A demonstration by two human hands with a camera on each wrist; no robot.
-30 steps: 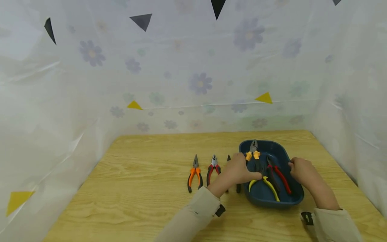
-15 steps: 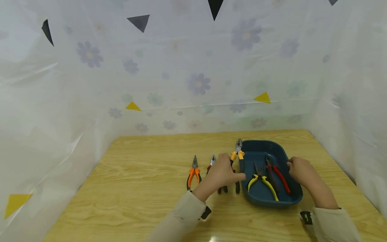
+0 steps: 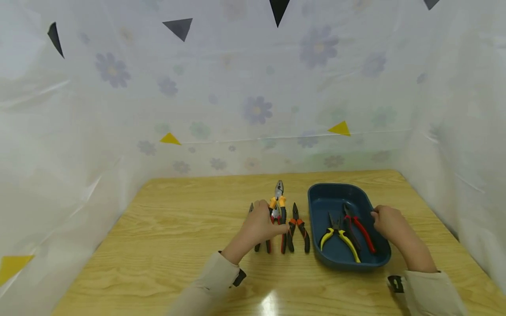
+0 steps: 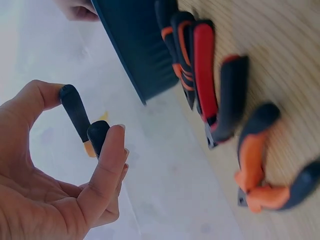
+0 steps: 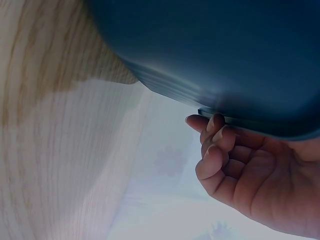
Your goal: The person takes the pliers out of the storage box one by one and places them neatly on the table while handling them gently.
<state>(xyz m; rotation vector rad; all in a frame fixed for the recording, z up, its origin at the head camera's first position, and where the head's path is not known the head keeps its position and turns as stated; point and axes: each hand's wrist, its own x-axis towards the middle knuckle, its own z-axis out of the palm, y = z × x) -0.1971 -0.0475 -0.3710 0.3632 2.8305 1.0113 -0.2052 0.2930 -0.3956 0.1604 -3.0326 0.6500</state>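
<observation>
While the left hand (image 3: 258, 224) pinches both handles between thumb and fingers, yellow-and-black pliers (image 3: 278, 193) hang over a row of other pliers (image 4: 204, 70) on the table (image 3: 178, 228). An even squeeze would likely keep them steady and clear of the tools beneath. Their metal head is grey, their collars yellow, their grips black. Across the table, the right hand (image 3: 389, 224) holds the rim of a dark blue tray (image 3: 328, 193) containing yellow-handled (image 3: 349, 246) and red-handled pliers (image 3: 364, 232).
</observation>
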